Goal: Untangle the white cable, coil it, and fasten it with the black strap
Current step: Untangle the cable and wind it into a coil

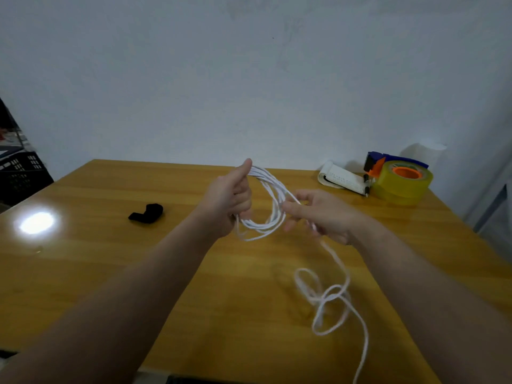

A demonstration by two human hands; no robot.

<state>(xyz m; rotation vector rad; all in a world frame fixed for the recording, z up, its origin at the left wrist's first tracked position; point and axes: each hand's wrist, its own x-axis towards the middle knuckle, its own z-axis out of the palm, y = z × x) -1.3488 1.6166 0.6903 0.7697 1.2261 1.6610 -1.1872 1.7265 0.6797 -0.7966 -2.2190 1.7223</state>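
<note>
Your left hand (227,200) grips the white cable (273,206) coil above the worktop (110,273); your right hand (318,214) pinches its loose strand. The black strap (146,213) lies left, untouched.

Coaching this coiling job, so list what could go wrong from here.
1. The thin white cable trails in a tangled loop on the yellow wooden table; pulling may tighten it into a knot.
2. The small black fabric strap lies apart from the left hand, which holds the coil; reaching could spill loops.
</note>
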